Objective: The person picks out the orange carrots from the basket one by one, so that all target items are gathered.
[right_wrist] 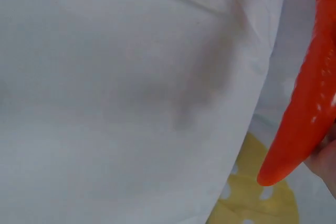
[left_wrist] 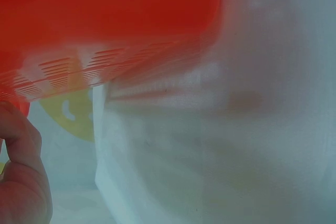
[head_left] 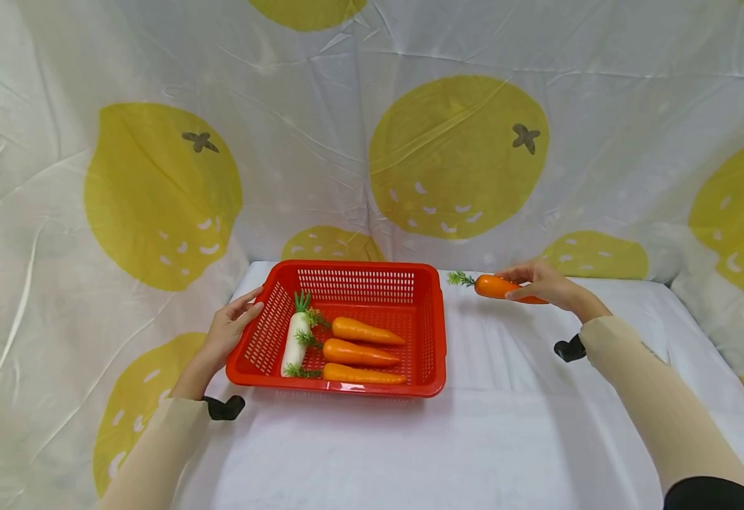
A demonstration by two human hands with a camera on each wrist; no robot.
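A red plastic basket [head_left: 432, 333] with slotted walls stands on the white-covered table. Inside it, three orange carrots [head_left: 362, 353] with green tops lie side by side, tips to the right. A white radish [head_left: 292, 347] with green leaves lies along the left wall, partly overlapped by the carrot tops. My left hand [head_left: 228, 327] grips the basket's left rim. Off to the right of the basket, my right hand [head_left: 546, 287] pinches another carrot [head_left: 494, 286] from above, its leafy top pointing left. In the right wrist view this carrot [right_wrist: 307, 98] hangs over the cloth, casting a shadow.
The white tabletop [head_left: 493, 439] extends in front of the basket and to its right. Behind and on both sides hangs a pale curtain [head_left: 308, 142] printed with big yellow lemons. Black bands [head_left: 224, 408] show at both wrists.
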